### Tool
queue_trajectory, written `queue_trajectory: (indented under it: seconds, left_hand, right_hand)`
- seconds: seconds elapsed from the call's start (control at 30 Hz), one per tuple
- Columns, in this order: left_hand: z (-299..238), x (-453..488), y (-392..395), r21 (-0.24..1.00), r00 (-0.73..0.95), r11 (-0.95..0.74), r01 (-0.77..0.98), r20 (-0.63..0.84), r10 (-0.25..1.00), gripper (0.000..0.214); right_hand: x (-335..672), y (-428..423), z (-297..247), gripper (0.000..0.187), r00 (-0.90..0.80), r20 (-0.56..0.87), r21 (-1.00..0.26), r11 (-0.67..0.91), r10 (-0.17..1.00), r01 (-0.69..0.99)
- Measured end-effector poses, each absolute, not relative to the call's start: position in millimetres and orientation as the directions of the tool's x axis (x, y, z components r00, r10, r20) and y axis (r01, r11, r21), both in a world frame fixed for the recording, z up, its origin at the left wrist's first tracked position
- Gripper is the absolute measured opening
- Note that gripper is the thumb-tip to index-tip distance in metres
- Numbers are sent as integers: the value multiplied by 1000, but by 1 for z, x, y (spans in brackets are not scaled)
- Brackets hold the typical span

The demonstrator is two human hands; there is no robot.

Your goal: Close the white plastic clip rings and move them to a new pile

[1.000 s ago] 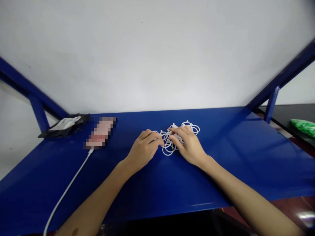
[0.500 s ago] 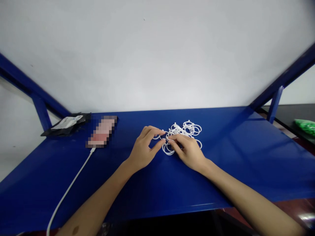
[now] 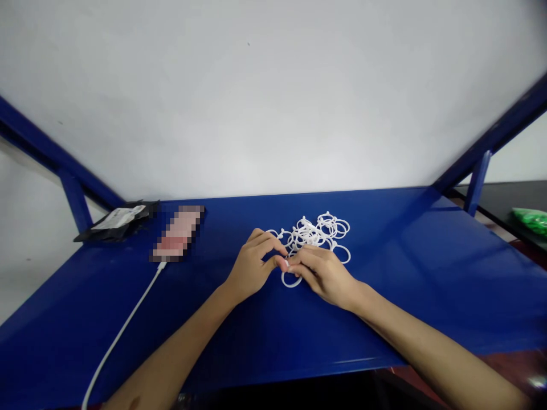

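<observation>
Between my two hands a thin white ring hangs with its loop toward me. My left hand pinches its upper end between thumb and forefinger. From the other side, my right hand grips the same spot with its thumb and fingers, so the fingertips of both hands meet there and partly hide the ring's end. Just behind them lies a loose pile of similar white rings with small knobs, overlapping one another on the blue tabletop. Part of the pile is hidden by my right hand.
To the left lies a phone-like device, blurred out, with a white cable running toward the front edge. A black plastic packet with a white label sits behind it. Blue braces flank the table. Green packaging is at far right.
Both hands have come slightly toward me and closer together, drawing one white ring out from the pile's near side. The left fingertips, apart before, now close on it.
</observation>
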State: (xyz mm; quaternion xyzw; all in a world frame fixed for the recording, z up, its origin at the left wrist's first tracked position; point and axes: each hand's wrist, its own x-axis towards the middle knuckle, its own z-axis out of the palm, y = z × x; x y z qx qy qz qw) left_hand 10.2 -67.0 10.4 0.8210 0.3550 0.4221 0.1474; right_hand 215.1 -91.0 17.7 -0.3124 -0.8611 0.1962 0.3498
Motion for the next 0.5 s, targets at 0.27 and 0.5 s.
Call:
queue_trajectory:
  seconds: [0.27, 0.5]
  left_hand:
    - [5, -5, -46, 449, 358, -583, 677, 491, 794, 22]
    - [-2, -17, -34, 471, 289, -435, 768, 351, 891, 22]
  right_hand:
    - [227, -69, 20, 27, -333, 612, -437, 658, 717, 614]
    - [250, -41, 10, 29, -164, 611, -308, 423, 774, 852]
